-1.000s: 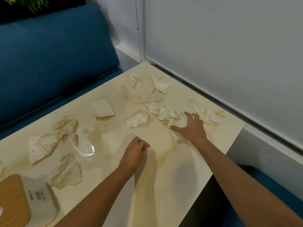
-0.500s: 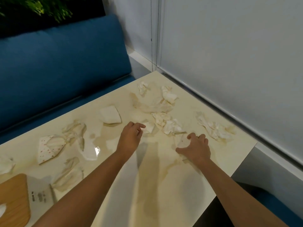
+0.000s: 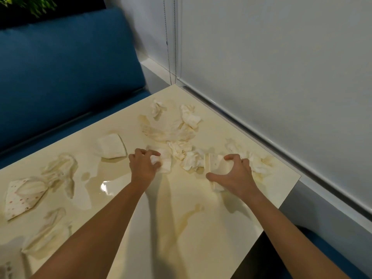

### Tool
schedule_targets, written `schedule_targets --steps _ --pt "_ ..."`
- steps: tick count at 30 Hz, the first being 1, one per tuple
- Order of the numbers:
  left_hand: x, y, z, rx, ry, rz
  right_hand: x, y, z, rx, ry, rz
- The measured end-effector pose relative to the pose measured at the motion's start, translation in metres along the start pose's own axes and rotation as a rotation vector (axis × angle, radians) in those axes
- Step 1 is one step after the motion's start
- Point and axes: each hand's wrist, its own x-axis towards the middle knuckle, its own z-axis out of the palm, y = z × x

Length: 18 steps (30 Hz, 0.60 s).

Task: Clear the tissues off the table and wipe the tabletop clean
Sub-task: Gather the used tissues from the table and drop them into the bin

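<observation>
Several crumpled, stained tissues lie scattered over the cream tabletop (image 3: 181,228). My left hand (image 3: 144,167) grips a white tissue (image 3: 164,163) near the table's middle, fingers curled round it. My right hand (image 3: 234,174) curls its fingers and thumb over a folded tissue (image 3: 214,164) to the right. Between the hands lies a crumpled clump (image 3: 187,156), and a bigger stained heap (image 3: 171,127) sits behind it. A folded tissue (image 3: 110,146) lies left of my left hand, and a dotted one (image 3: 22,194) at the far left.
Brownish spill marks (image 3: 187,216) and a wet patch (image 3: 106,186) streak the tabletop. A blue sofa back (image 3: 66,67) runs behind the table. A white wall with a ledge (image 3: 261,137) borders the right side. The table's near right edge (image 3: 277,214) drops off.
My left hand moved forward and closed on a white tissue. My right hand curled over the folded tissue and drew it slightly toward me. The camera view shifted a little.
</observation>
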Motion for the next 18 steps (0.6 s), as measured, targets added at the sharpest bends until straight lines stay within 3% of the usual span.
schedule_targets --steps 3,7,18 --pt "-0.004 0.0 -0.003 0.0 0.031 -0.06 -0.001 -0.003 0.002 0.042 -0.014 -0.022" --pt "-0.008 -0.006 -0.003 -0.03 -0.041 0.012 -0.007 -0.006 0.007 0.083 -0.007 -0.037" --pt "-0.075 -0.032 -0.033 -0.363 -0.173 0.008 -0.068 -0.003 0.028 0.062 0.071 -0.001"
